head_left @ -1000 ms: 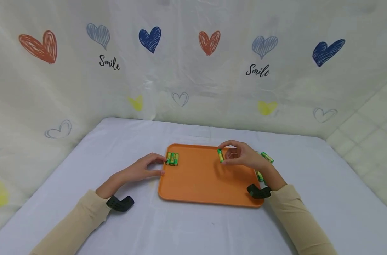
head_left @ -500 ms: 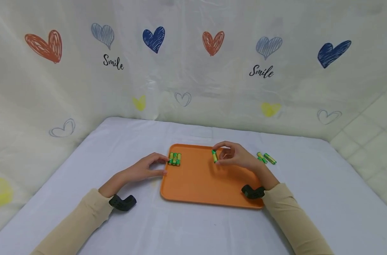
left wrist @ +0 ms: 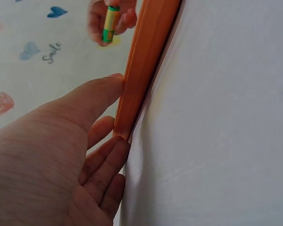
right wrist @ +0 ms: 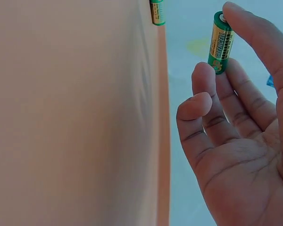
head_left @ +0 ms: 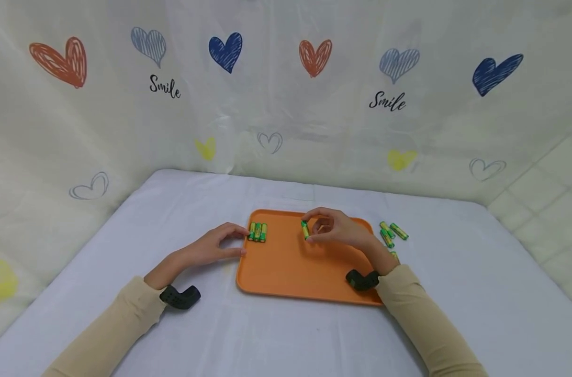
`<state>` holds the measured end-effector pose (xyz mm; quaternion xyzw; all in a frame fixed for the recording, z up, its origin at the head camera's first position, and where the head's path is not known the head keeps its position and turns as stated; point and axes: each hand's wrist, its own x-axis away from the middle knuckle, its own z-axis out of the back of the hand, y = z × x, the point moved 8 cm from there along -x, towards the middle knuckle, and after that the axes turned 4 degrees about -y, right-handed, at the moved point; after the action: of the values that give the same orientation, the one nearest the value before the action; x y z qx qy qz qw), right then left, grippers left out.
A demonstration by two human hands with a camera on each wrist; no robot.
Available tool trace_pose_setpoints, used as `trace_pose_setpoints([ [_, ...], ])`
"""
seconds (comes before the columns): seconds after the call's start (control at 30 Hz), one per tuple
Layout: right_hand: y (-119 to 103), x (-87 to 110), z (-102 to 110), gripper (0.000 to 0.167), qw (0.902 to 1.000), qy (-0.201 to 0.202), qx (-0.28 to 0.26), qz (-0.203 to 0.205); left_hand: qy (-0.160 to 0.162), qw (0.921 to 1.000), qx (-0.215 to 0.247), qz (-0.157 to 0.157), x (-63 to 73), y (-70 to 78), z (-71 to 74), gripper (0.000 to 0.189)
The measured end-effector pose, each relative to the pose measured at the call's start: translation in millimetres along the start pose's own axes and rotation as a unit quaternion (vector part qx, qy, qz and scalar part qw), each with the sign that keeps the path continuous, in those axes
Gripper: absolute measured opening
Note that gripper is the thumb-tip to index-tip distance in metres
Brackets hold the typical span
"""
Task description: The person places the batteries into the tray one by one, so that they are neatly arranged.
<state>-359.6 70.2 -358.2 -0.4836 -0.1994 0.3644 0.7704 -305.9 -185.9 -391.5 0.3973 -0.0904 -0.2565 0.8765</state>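
Observation:
My right hand (head_left: 337, 229) holds a green and yellow battery (right wrist: 220, 44) by its two ends, between thumb and finger, over the orange tray (head_left: 276, 269). In the right wrist view the remaining fingers bend loosely below it. Three matching batteries (head_left: 257, 232) lie side by side in the tray's far left corner. My left hand (head_left: 210, 247) rests at the tray's left side, thumb and fingers spread apart. Thumb and fingertips touch the tray's outer wall (left wrist: 144, 61) in the left wrist view, and the hand holds nothing.
Several loose batteries (head_left: 387, 230) lie on the white tablecloth (head_left: 304, 340) right of the tray, one partly hidden by the right forearm. Each wrist wears a black band mount (head_left: 179, 297). A sheet printed with hearts (head_left: 315, 57) hangs behind the table.
My right hand has moved left over the tray with the battery, toward the row of three. More of the loose batteries at the right now show. The left hand stays at the tray's edge.

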Motion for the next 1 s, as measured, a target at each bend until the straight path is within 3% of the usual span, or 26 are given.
trace_pose_setpoints([
  [0.23, -1.2, -11.6, -5.8, 0.043, 0.9997, 0.005, 0.02, -0.013, 0.004, 1.0, 0.003, 0.001, 0.7, 0.7, 1.6, 0.05],
  [0.63, -3.0, -29.8, -19.2, 0.052, 0.9996, 0.012, -0.027, -0.006, 0.005, 1.0, -0.005, 0.004, -0.4, 1.0, 1.6, 0.049],
  [1.0, 1.4, -43.8, -31.7, 0.048, 0.9997, 0.007, -0.002, -0.023, 0.004, 1.0, -0.002, -0.001, 0.6, 2.8, 0.6, 0.049],
])
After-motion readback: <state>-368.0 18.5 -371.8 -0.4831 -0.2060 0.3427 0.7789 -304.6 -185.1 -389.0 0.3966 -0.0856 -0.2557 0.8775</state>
